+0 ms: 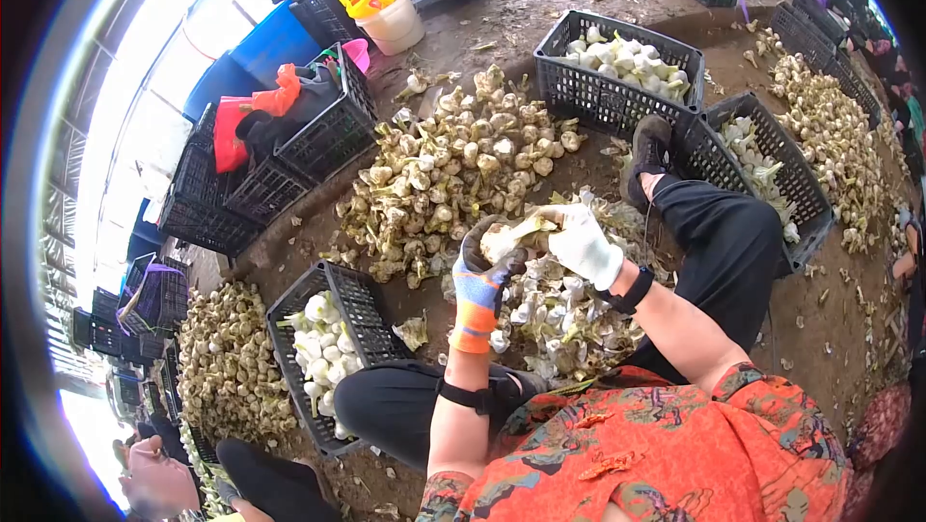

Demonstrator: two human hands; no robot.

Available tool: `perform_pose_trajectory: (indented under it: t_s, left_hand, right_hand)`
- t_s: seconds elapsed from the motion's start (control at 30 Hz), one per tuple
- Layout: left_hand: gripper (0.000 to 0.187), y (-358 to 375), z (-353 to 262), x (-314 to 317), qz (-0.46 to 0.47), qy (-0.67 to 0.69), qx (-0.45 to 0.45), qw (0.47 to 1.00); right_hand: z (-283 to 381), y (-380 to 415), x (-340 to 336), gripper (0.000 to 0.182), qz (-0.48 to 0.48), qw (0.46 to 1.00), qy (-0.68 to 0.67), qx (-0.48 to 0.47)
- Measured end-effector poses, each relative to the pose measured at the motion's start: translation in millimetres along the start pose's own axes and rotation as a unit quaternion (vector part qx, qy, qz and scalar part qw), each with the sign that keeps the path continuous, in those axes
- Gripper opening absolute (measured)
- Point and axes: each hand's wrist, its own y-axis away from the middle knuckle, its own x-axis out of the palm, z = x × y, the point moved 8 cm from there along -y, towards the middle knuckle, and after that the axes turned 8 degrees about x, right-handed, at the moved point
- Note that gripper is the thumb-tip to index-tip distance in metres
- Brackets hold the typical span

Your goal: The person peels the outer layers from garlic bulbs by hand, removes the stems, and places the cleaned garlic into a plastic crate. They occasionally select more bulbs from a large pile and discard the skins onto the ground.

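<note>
My left hand [479, 276], in a grey, blue and orange glove, is closed around a garlic bulb [500, 241] with dry, dirty skin. My right hand [584, 244], in a white glove, pinches the stem end of that same bulb; whether it also holds a small tool is hidden. Below both hands lies a heap of peeled-off garlic skins [564, 315]. Just beyond them is a large pile of untrimmed garlic bulbs [453, 170].
Black crates of white, cleaned garlic stand at my left knee [323, 358] and ahead [622, 68]. Another crate [762, 170] is beside my right leg. More garlic piles [231, 358] lie left and right. A person [159, 474] sits at lower left. Buckets [391, 20] stand behind.
</note>
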Motion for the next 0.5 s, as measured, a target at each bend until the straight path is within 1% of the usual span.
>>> perform_pose_trajectory:
  t_s: [0.03, 0.13, 0.17, 0.2, 0.27, 0.3, 0.33, 0.37, 0.4, 0.43, 0.47, 0.5]
  left_hand:
    - [0.062, -1.0, 1.1, -2.6, 0.005, -0.019, 0.002, 1.000]
    - [0.068, 10.2, 1.2, 9.6, 0.073, 0.031, -0.037, 0.996]
    - [0.076, 14.1, 17.0, 0.1, 0.080, 0.056, -0.058, 0.994]
    - [0.075, 18.6, 11.3, 3.5, 0.098, 0.064, -0.070, 0.991]
    - [0.073, 28.7, -12.0, 15.6, 0.136, 0.080, -0.094, 0.983]
    - [0.083, 30.7, -16.7, 16.9, 0.142, 0.086, -0.117, 0.979]
    - [0.086, 28.4, -18.7, 14.4, 0.145, 0.063, -0.080, 0.984]
    - [0.089, 25.3, -17.3, 11.6, 0.148, 0.040, -0.041, 0.987]
    - [0.092, 23.0, -19.0, 11.2, 0.150, 0.019, -0.003, 0.988]
    - [0.094, 22.1, -15.5, 6.6, 0.140, -0.081, -0.005, 0.987]
    - [0.091, 20.4, -25.2, 11.5, 0.132, -0.139, 0.011, 0.981]
    - [0.091, 17.8, -22.1, 10.3, 0.127, -0.179, 0.038, 0.975]
  right_hand:
    - [-9.1, -2.2, -5.3, 0.019, -0.013, 0.998, -0.029, -0.047]
    - [-34.3, -13.4, -22.3, 0.019, -0.078, 0.990, -0.107, 0.040]
    - [-45.6, -20.6, -33.1, 0.017, -0.102, 0.986, -0.128, 0.023]
    - [-54.9, -25.3, -51.7, 0.015, -0.144, 0.983, -0.108, -0.023]
    - [-61.7, -36.5, -79.8, 0.015, -0.210, 0.977, 0.017, 0.024]
    - [-63.4, -45.3, -76.8, 0.021, -0.130, 0.968, 0.211, 0.037]
    - [-71.9, -49.3, -72.0, 0.028, -0.044, 0.915, 0.397, 0.047]
    - [-93.1, -43.7, -74.5, 0.047, -0.035, 0.844, 0.528, 0.089]
    - [-74.0, -34.1, -61.9, 0.059, -0.038, 0.838, 0.542, 0.045]
    - [-38.1, -21.0, -43.2, 0.059, -0.065, 0.862, 0.490, -0.114]
    - [4.3, -7.8, -20.3, 0.055, -0.001, 0.933, 0.358, -0.044]
    - [25.1, 1.9, -3.4, 0.047, 0.053, 0.962, 0.259, -0.070]
